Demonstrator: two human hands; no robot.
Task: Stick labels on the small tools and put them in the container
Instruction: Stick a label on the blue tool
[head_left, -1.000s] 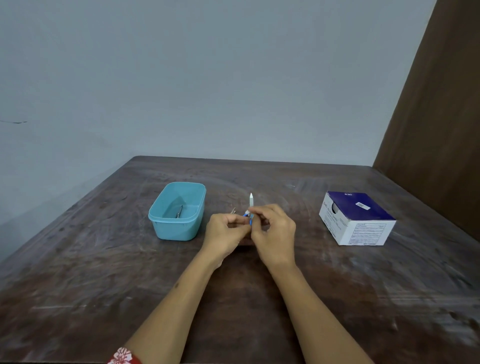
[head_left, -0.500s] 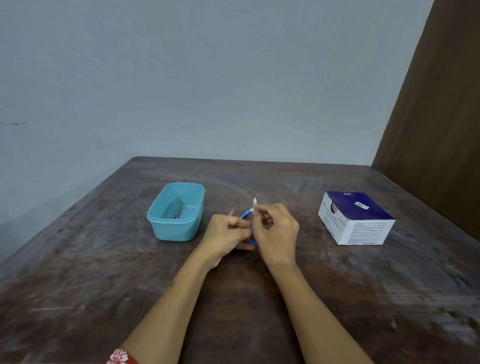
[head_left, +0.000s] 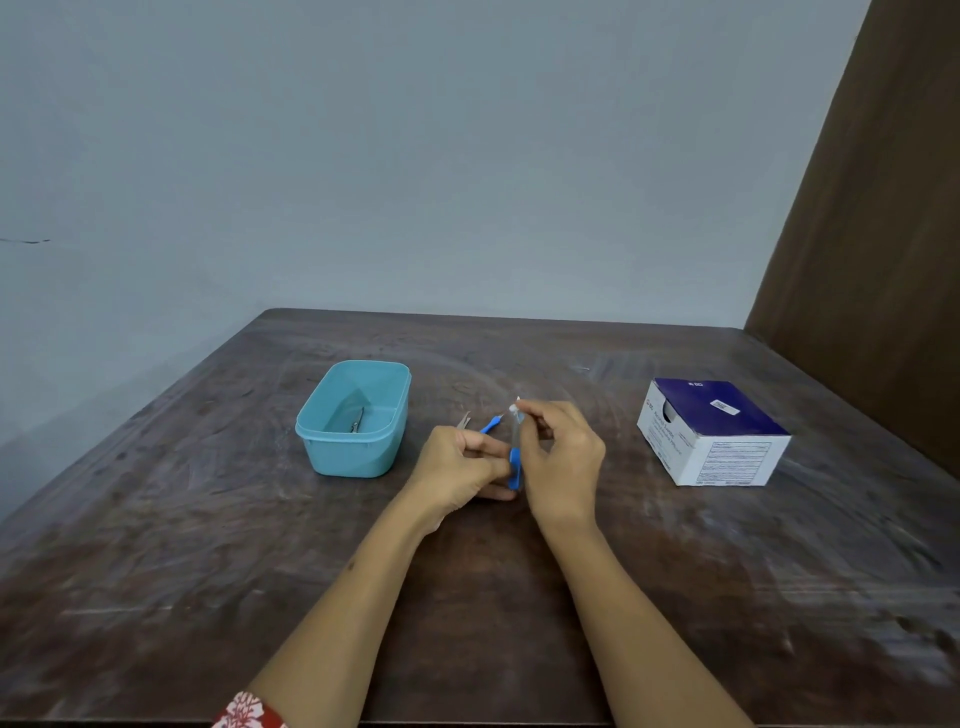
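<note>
My left hand (head_left: 460, 465) and my right hand (head_left: 563, 457) meet over the middle of the wooden table (head_left: 519, 597). Between them is a small blue-handled tool (head_left: 514, 467), gripped by my left fingers near its lower end. My right fingers pinch a small white label (head_left: 514, 408) at the tool's upper end. A second blue-handled tool (head_left: 491, 426) and a metal tool tip (head_left: 464, 420) show just behind my left hand. The light blue container (head_left: 317, 415) stands to the left, with one small metal tool (head_left: 357, 420) inside.
A white and dark blue cardboard box (head_left: 714, 431) sits on the right side of the table. A grey wall rises behind the table, and a brown panel stands at the far right.
The white label was upright above the tool; my right hand has brought it down onto the tool's upper end. The blue tool now shows more between my hands.
</note>
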